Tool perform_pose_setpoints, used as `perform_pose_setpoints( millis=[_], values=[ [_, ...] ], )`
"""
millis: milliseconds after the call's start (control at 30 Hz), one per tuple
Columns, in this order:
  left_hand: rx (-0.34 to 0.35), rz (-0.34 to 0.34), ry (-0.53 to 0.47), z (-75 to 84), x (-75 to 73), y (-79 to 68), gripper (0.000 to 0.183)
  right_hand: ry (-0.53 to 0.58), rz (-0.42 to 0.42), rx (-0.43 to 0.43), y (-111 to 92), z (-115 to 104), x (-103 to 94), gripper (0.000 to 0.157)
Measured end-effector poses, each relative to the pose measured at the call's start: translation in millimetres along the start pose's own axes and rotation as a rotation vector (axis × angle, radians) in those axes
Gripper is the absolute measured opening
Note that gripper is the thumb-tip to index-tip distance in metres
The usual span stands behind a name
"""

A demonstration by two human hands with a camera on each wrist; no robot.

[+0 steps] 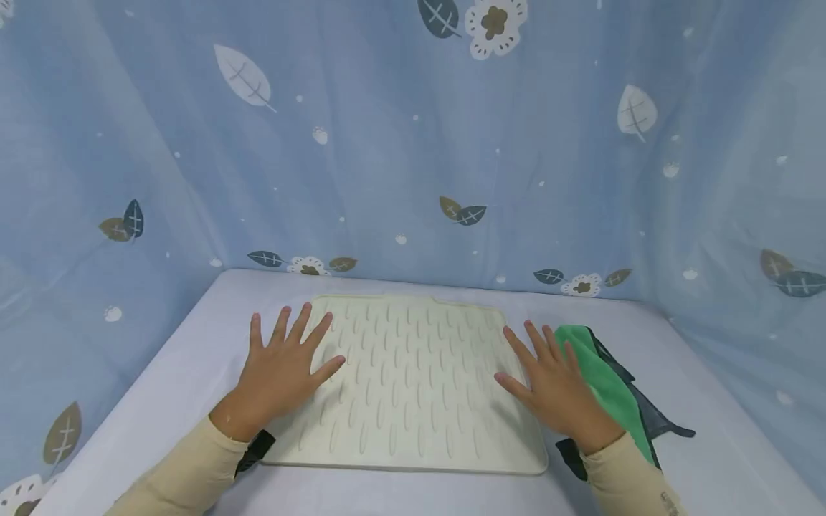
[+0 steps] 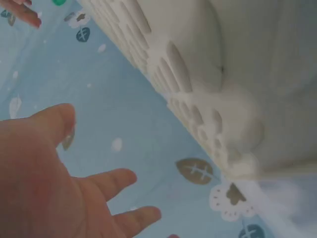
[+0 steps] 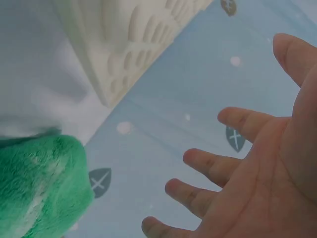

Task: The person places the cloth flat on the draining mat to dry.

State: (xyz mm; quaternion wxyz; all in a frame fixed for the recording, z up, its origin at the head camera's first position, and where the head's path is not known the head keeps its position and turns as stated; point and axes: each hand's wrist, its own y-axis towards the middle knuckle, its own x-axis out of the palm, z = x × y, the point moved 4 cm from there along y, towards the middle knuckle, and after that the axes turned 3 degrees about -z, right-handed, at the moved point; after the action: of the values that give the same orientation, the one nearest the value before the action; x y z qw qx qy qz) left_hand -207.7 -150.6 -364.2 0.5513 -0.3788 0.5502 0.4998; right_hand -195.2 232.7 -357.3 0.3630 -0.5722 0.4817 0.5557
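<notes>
A cream drying mat [image 1: 400, 387] with rows of raised oval ridges lies flat in the middle of the white table. My left hand [image 1: 277, 373] hovers over its left side, fingers spread and holding nothing. Over the mat's right edge is my right hand [image 1: 555, 387], its fingers also spread and empty. Beside and partly behind the right hand lies a green cloth [image 1: 603, 373] with dark edging. Its fuzzy surface shows in the right wrist view, where the cloth [image 3: 44, 188] sits below the mat's corner [image 3: 106, 91].
A dark grey piece with a strap [image 1: 658, 416] lies against the green cloth's right side. The white tabletop [image 1: 723, 430] reaches a blue curtain [image 1: 387, 143] with leaf and flower prints at the back and both sides.
</notes>
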Motion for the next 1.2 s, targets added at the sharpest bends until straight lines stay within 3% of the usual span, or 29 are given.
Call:
perform_pose_setpoints(
  millis=[167, 300, 400, 533, 700, 900, 1000, 1200],
  values=[
    [-0.014, -0.043, -0.006, -10.8, -1.2, 0.9, 0.068, 0.003, 0.034, -0.005, -1, 17, 0.7, 0.072],
    [-0.023, -0.130, -0.024, -25.8, 5.2, 3.1, 0.060, -0.021, 0.079, 0.006, 2, 37, 4.7, 0.068],
    [-0.038, -0.205, -0.060, -33.4, 11.9, 5.7, 0.058, -0.027, 0.059, 0.049, 3, 53, 9.8, 0.065],
    [-0.068, -0.270, -0.095, -38.2, 19.1, 6.9, 0.058, 0.004, -0.038, 0.115, 2, 73, 16.6, 0.066],
    [-0.054, -0.263, -0.090, -39.3, 22.7, 8.6, 0.055, 0.036, -0.108, 0.143, 2, 93, 17.3, 0.071],
    [-0.045, -0.207, -0.101, -40.2, 24.6, 11.5, 0.056, 0.052, -0.203, 0.186, -1, 104, 17.4, 0.078],
    [-0.049, -0.190, -0.092, -42.2, 25.8, 11.8, 0.054, 0.031, -0.216, 0.192, -1, 104, 19.8, 0.077],
    [-0.058, -0.219, -0.091, -46.7, 24.0, 10.4, 0.049, 0.036, -0.228, 0.194, 1, 103, 28.4, 0.078]
  ],
)
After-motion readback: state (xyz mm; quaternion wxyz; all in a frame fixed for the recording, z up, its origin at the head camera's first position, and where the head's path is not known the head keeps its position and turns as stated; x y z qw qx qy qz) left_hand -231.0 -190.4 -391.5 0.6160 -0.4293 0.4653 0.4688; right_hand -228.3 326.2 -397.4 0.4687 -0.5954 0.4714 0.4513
